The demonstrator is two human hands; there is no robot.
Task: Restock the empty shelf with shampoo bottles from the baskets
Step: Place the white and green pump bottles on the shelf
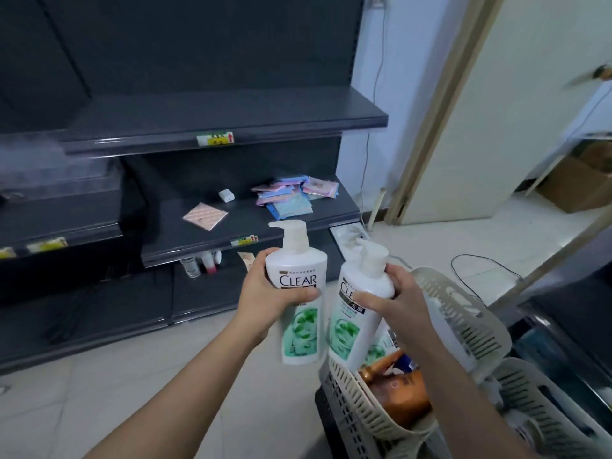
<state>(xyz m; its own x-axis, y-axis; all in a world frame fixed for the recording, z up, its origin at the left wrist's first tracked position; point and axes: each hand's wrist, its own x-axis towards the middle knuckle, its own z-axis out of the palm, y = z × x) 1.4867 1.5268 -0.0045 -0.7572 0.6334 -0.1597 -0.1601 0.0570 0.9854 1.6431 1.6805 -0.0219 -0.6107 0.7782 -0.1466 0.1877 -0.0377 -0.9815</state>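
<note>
Ahead on your left, the upper shelf [215, 114] is bare, while the one below carries loose packets [291, 197]. Your left hand [261, 293] wraps round the shoulder of one white shampoo bottle [303, 329], held upright in the air, well short of the shelving. Just beside it, your right hand [400, 306] grips a second bottle [351, 329] high, near the pump, with its base low by the beige baskets [470, 313]. That base could snag a rim and tip the stack. The two bottles could knock together. A high grip may let the second bottle swing or slip, and a pump could catch a shelf edge.
</note>
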